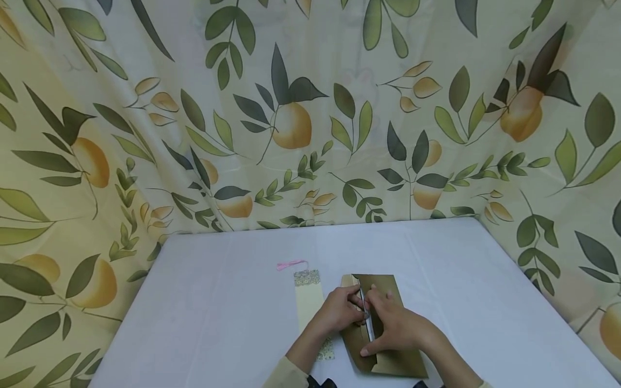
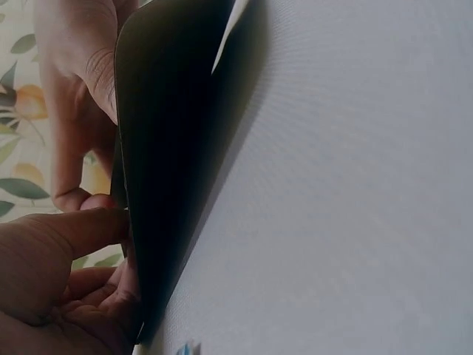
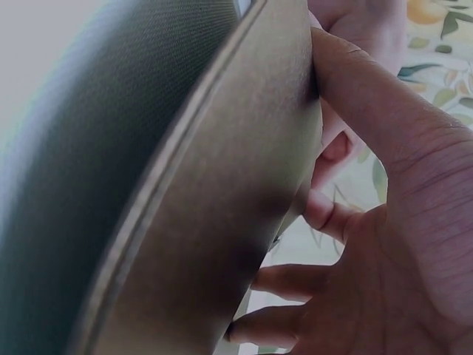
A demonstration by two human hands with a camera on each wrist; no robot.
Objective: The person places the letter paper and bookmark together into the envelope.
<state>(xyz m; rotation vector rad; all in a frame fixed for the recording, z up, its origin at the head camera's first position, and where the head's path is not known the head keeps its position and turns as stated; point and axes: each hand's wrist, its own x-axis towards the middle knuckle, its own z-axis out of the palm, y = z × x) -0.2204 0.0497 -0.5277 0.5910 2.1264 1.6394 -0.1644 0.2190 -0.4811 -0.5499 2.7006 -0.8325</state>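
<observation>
Brown envelope sits just right of the tasselled strip, left hand curled in, pinching the envelope's edge, right hand fingers apart and touching along the slit; from here I'd say light pinch, even pressure, else the paper probably creases.

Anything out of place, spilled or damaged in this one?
Nothing stands out: no spill or damage shows. The left hand and right hand hold the brown envelope; the tasselled bookmark lies beside it.
</observation>
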